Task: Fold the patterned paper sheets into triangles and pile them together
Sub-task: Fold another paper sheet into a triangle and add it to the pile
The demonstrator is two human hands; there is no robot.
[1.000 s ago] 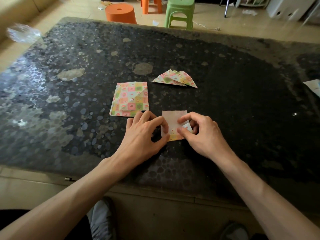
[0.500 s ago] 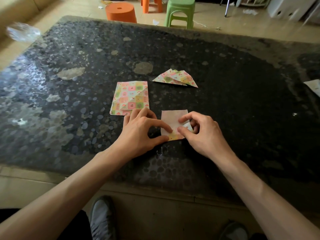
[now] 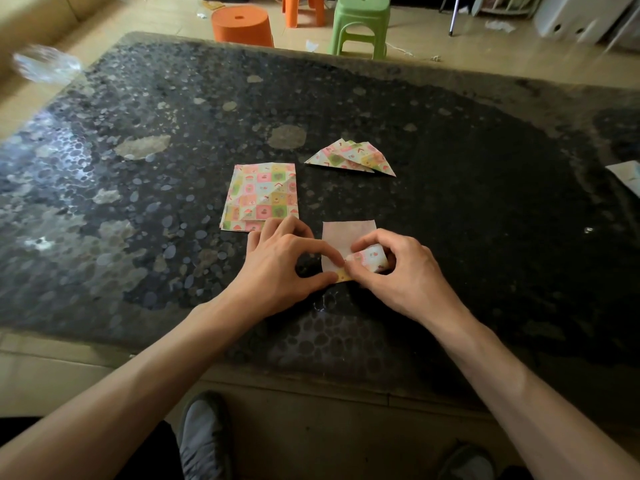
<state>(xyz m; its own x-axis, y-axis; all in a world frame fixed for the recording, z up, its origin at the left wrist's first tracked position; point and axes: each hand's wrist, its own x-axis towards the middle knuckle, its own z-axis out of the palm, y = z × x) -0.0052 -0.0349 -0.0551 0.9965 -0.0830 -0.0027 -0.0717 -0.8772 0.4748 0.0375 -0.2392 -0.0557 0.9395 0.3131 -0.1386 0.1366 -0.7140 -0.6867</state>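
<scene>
Two hands meet at the near edge of the paper sheet, mid-frame. The right hand pinches its upturned corner in its fingers, the left hand pinches the lower-left edge, and the free paper lies beyond both.

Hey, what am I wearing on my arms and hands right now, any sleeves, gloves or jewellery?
The left arm and right arm are bare to the frame's edge, no sleeves in view. The left hand and right hand wear no gloves; no rings, watch or bracelets show.
</scene>
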